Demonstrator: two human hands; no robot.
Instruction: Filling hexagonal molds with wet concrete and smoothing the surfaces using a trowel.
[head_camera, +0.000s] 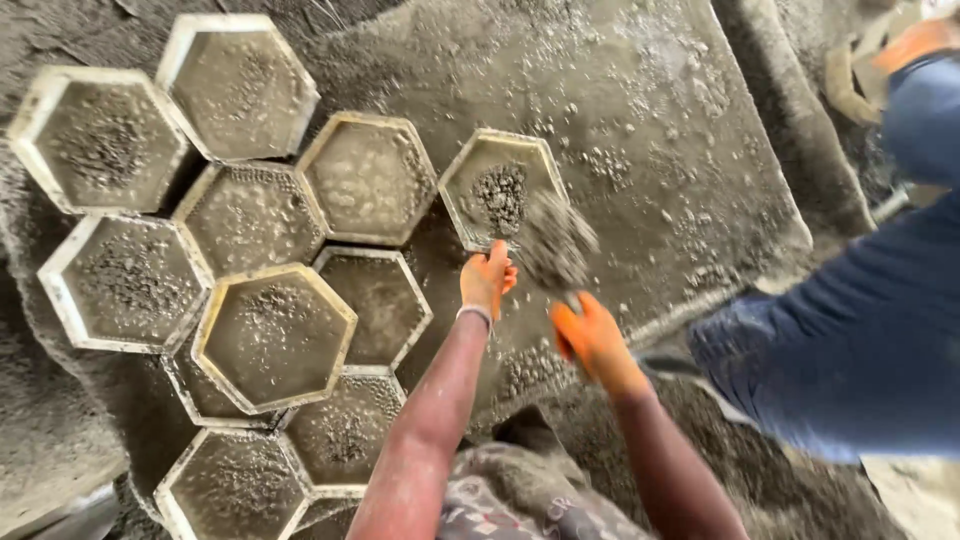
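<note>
Nearest, hexagonal moulds (275, 335) crowd the near left part of the table (640, 120), stacked and overlapping, each dusted with grey gravel mix. A person in blue clothing (860, 330) stands at the right edge. The left hand (487, 278), orange-gloved, grips the near rim of a lone mould (500, 190) near the table's middle. The right hand (590, 335), also gloved, is closed on the handle of a trowel (553, 245), which carries blurred wet gravel over that mould. The mould is pale-rimmed, partly filled with dark gravel.
</note>
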